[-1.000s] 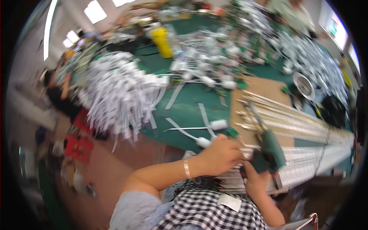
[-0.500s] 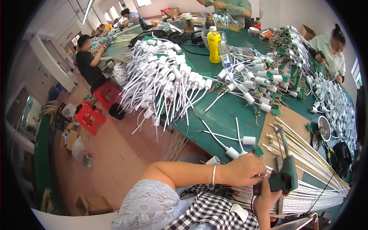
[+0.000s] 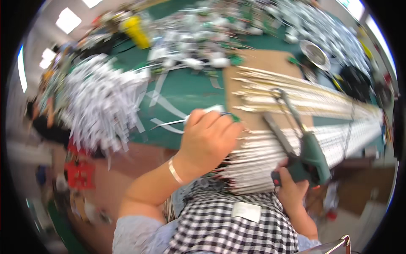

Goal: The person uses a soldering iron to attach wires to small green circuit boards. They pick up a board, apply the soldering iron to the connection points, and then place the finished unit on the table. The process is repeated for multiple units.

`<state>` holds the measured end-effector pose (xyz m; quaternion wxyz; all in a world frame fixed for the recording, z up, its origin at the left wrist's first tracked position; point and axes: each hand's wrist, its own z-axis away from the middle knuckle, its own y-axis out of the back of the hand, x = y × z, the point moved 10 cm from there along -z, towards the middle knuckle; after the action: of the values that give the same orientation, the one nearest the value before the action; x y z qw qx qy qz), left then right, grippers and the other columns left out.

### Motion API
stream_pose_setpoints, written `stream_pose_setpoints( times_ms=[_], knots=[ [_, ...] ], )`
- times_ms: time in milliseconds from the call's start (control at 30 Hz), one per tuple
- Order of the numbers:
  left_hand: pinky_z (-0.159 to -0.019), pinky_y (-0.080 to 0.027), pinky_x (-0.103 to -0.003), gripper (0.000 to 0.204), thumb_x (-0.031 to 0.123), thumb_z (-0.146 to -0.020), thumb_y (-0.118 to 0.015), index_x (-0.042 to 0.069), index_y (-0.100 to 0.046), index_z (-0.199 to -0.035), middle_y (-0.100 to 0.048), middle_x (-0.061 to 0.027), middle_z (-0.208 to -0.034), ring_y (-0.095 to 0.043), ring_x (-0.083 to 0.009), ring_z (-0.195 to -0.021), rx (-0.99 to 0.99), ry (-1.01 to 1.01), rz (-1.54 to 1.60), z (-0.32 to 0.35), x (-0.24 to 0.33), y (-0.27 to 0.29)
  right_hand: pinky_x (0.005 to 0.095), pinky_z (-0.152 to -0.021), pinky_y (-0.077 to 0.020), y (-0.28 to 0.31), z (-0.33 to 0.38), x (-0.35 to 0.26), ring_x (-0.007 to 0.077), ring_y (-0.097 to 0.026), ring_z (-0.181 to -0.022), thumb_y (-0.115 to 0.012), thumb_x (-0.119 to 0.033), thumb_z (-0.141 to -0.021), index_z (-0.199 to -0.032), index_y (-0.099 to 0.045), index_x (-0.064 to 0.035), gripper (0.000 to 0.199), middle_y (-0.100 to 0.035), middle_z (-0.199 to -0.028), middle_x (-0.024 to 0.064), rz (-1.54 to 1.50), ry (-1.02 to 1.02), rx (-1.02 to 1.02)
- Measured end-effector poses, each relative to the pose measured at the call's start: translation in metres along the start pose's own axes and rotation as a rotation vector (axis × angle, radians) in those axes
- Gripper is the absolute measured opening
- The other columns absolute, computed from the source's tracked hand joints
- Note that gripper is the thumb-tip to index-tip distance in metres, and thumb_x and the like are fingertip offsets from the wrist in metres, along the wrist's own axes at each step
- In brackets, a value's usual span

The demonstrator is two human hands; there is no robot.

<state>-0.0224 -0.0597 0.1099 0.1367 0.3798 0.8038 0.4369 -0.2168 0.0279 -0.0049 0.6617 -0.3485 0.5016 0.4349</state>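
Note:
My left hand is over the near table edge, its fingers curled together. Right behind the fingers are a white lamp holder and a small green circuit board with thin wires. What the fingertips grip is hidden. White cords run out to the left of the hand. My right hand is wrapped round the handle of a dark green pistol-shaped soldering gun, whose long thin metal nose points away from me over the strips. A flat grey metal bar is beside it. Motion blurs the view.
White light strips fan out at the near right, with yellowish strips beyond on brown cardboard. Corded lamp holders heap up at left and back. A yellow bottle and metal bowl stand farther off.
The view has swung to the right. My left hand has drawn away from the soldering gun to the lamp holder and circuit board. My right hand still holds the gun.

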Motion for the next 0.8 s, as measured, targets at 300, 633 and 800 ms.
stream_pose_setpoints(
  times_ms=[300,633,800],
  knots=[
    [-0.085,-0.026,-0.038,0.009,0.013,-0.070,-0.067,0.012,-0.061,-0.076,-0.057,-0.0010,-0.092,-0.048,-0.0213,-0.092,-0.398,0.265,0.230,0.019,-0.002,-0.076,0.0282,-0.063,-0.0494,0.076,0.041,0.037,0.0193,-0.060,-0.077,-0.055,-0.006,-0.078,-0.119,-0.045,0.0006,0.043,-0.060,-0.101,0.0146,-0.074,-0.088,-0.162],
    [-0.089,-0.024,-0.043,0.008,0.011,-0.065,-0.067,0.012,-0.060,-0.070,-0.055,-0.0004,-0.109,-0.043,-0.0235,-0.105,-0.366,0.300,0.196,0.024,0.001,-0.080,0.0320,-0.067,-0.0530,0.044,0.033,0.029,0.0234,-0.064,-0.076,-0.062,-0.013,-0.082,-0.133,-0.034,0.0008,0.060,-0.053,-0.123,0.0157,-0.139,-0.096,-0.293],
    [-0.089,-0.025,-0.045,0.009,0.010,-0.065,-0.066,0.012,-0.059,-0.068,-0.054,0.0001,-0.108,-0.043,-0.0238,-0.106,-0.340,0.266,0.197,0.018,0.006,-0.086,0.0431,-0.085,-0.0480,0.023,0.011,0.022,0.0280,-0.056,-0.103,-0.064,-0.012,-0.080,-0.136,-0.030,-0.0016,0.067,-0.043,-0.133,0.0137,-0.362,-0.095,-0.195]
  ],
)
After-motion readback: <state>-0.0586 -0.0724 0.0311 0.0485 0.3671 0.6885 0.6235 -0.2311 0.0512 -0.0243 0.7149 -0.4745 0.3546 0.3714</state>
